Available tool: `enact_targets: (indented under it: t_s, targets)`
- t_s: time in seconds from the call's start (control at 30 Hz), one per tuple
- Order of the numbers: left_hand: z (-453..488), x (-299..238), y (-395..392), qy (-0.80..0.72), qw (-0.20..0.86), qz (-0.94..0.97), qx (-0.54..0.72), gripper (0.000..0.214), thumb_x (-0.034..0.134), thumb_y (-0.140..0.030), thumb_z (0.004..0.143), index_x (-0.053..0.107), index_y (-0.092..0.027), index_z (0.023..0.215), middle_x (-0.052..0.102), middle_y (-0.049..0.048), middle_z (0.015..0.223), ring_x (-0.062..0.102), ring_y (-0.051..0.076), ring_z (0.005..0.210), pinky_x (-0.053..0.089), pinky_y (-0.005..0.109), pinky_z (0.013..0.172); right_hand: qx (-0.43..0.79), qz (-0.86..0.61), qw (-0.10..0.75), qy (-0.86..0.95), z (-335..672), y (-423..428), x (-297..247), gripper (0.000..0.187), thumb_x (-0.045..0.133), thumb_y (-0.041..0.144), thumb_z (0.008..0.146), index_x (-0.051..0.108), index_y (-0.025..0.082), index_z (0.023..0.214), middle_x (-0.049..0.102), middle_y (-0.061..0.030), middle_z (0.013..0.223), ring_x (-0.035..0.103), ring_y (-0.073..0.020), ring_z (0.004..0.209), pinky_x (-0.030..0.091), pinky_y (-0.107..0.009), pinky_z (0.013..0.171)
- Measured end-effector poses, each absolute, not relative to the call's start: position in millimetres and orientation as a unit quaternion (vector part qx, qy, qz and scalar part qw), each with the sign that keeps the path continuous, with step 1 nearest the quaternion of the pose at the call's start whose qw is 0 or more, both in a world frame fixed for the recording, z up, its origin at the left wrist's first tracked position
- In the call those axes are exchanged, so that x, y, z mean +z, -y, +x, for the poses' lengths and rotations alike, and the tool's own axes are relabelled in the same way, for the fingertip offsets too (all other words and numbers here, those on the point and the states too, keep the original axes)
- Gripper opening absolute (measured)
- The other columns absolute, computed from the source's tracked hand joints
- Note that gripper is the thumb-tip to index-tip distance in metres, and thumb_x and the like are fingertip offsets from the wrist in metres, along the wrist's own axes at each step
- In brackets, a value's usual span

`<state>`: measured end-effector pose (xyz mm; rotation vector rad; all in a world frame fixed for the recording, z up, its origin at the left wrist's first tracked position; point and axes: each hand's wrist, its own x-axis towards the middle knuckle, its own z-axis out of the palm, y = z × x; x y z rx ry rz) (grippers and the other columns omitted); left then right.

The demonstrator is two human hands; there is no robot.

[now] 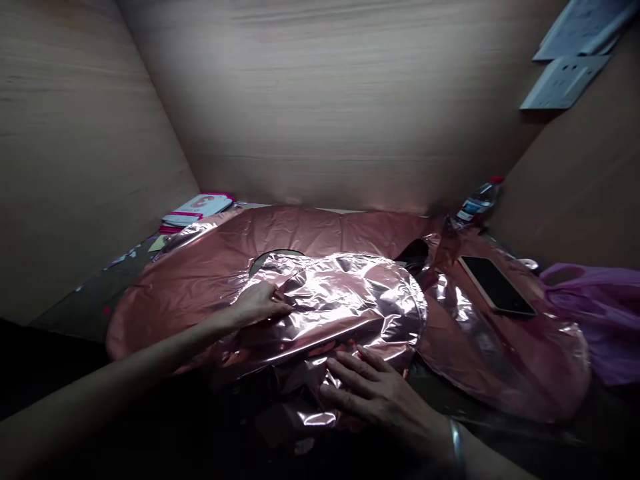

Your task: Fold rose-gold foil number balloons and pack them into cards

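Observation:
A large rose-gold foil balloon (320, 230), flat and wrinkled, is spread over the table, with one part folded over in the middle. My left hand (257, 307) is closed in a pinch on the foil at the left of that shiny folded part. Nearer to me, my right hand (377, 387) lies with its fingers spread on the foil's front part, a metal bracelet (456, 443) at its wrist. Some of the foil below the hands is lost in dark shadow.
A phone (497, 285) lies on the balloon's right part. Behind it leans a plastic bottle (477, 203) with a red cap. A purple plastic bag (600, 307) is at the right. Printed packets (197, 210) are stacked at the back left. Wooden panels (320, 100) surround the table, with a wall socket (565, 83).

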<state>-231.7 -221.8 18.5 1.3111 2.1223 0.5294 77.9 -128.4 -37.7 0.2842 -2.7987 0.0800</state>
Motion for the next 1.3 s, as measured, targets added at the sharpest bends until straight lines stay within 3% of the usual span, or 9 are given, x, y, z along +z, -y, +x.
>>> enact_targets:
  t_s: [0.17,0.3,0.43,0.53,0.63,0.73,0.93,1.1,1.3]
  targets:
    - [-243,13,218,-0.766,0.372,0.428,0.302,0.038,0.073,-0.042,0.065,0.064,-0.015,0.090,0.066,0.0019,0.082,0.060,0.019,0.074,0.041,0.026,0.061,0.080,0.084,0.114,0.987,81,126,-38,0.052,0.047,0.032,0.099,0.036,0.032,0.150,0.045,-0.0030,0.151,0.040,-0.0237,0.140,0.036,-0.046,0.115]
    - [-249,11,223,-0.729,0.476,0.373,0.320,0.030,0.074,-0.039,0.063,0.064,-0.014,0.075,0.062,0.0010,0.069,0.056,0.016,0.062,0.039,0.026,0.057,0.207,0.101,0.003,0.973,85,106,-6,0.085,0.066,0.053,0.084,0.026,0.027,0.155,0.033,-0.0125,0.157,0.031,-0.0337,0.144,0.031,-0.053,0.114]
    - [-252,10,225,-0.746,0.479,0.350,0.302,0.031,0.074,-0.041,0.061,0.057,-0.016,0.065,0.052,-0.0028,0.057,0.045,0.012,0.051,0.032,0.024,0.049,0.329,-0.062,0.049,0.941,70,47,22,0.056,0.046,0.049,0.097,0.038,0.029,0.148,0.054,-0.0116,0.142,0.057,-0.0264,0.123,0.051,-0.042,0.094]
    - [-252,9,224,-0.755,0.476,0.349,0.287,0.035,0.074,-0.045,0.061,0.052,-0.017,0.062,0.047,-0.0036,0.053,0.041,0.011,0.048,0.028,0.024,0.047,0.204,-0.225,0.139,0.943,43,-8,22,0.050,0.057,0.044,0.091,0.055,0.018,0.133,0.060,-0.0162,0.131,0.057,-0.0294,0.119,0.047,-0.041,0.094]
    - [-253,8,224,-0.748,0.481,0.358,0.285,0.042,0.073,-0.051,0.062,0.048,-0.018,0.059,0.043,-0.0039,0.052,0.036,0.009,0.046,0.024,0.023,0.046,0.075,-0.318,0.049,0.944,15,-43,13,0.046,0.065,0.047,0.084,0.063,0.013,0.116,0.065,-0.0172,0.113,0.060,-0.0310,0.105,0.044,-0.037,0.082]
    - [-253,6,226,-0.747,0.480,0.360,0.288,0.045,0.074,-0.052,0.062,0.045,-0.018,0.058,0.041,-0.0040,0.051,0.034,0.009,0.045,0.023,0.024,0.046,0.033,-0.336,0.021,0.941,-1,-50,9,0.040,0.068,0.045,0.082,0.065,0.017,0.111,0.065,-0.0141,0.112,0.059,-0.0289,0.103,0.039,-0.033,0.076]
    - [-252,3,234,-0.735,0.502,0.333,0.312,0.042,0.074,-0.050,0.065,0.048,-0.018,0.064,0.042,-0.0046,0.055,0.035,0.008,0.046,0.024,0.023,0.047,-0.025,-0.273,0.116,0.954,-1,-32,2,0.016,0.058,0.019,0.086,0.063,0.017,0.101,0.067,-0.0086,0.101,0.057,-0.0225,0.094,0.032,-0.032,0.076]
    - [-255,-1,236,-0.721,0.513,0.335,0.325,0.041,0.074,-0.050,0.067,0.049,-0.018,0.065,0.043,-0.0045,0.056,0.034,0.008,0.046,0.024,0.024,0.046,-0.100,-0.192,0.182,0.959,5,-25,-12,0.031,0.050,0.019,0.094,0.060,0.020,0.123,0.069,-0.0095,0.111,0.057,-0.0234,0.099,0.031,-0.038,0.090]
    - [-258,-3,236,-0.713,0.525,0.341,0.314,0.041,0.075,-0.052,0.067,0.052,-0.018,0.063,0.044,-0.0033,0.054,0.035,0.009,0.044,0.024,0.025,0.045,-0.120,-0.195,0.222,0.948,10,-24,-14,0.060,0.057,0.025,0.090,0.039,0.016,0.147,0.048,-0.0147,0.146,0.045,-0.0293,0.127,0.026,-0.044,0.107]
